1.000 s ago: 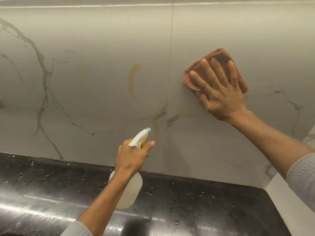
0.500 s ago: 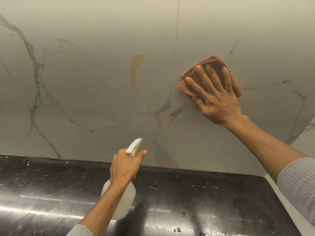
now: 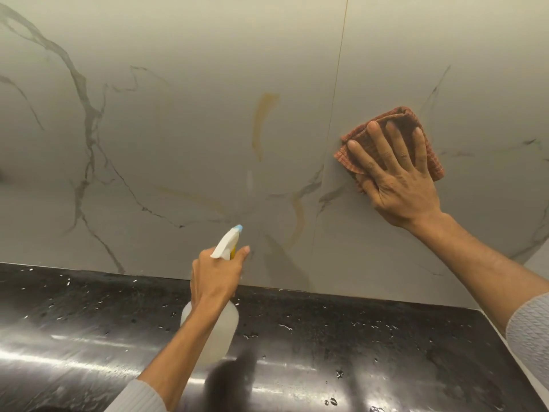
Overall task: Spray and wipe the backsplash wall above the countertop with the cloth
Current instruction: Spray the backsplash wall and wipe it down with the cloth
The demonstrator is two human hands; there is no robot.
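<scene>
The backsplash wall (image 3: 184, 120) is pale marble-look tile with grey veins and a yellowish streak (image 3: 263, 120) near its middle. A folded orange cloth (image 3: 346, 153) lies flat against the wall's right tile, pressed there by my right hand (image 3: 398, 179) with fingers spread over it. My left hand (image 3: 215, 278) grips a translucent white spray bottle (image 3: 219, 328) by its neck, above the countertop. The bottle's white trigger head with a blue nozzle (image 3: 237, 228) points at the wall just left of the tile seam.
A glossy black countertop (image 3: 371, 352), speckled with water droplets, runs along the wall's foot. A vertical tile seam (image 3: 338, 69) divides the wall. The counter ends at a pale side wall (image 3: 534, 263) on the right.
My right hand and the cloth have slid slightly down and right on the wall. The view has tilted down, and the spray bottle sits a little lower against the wall.
</scene>
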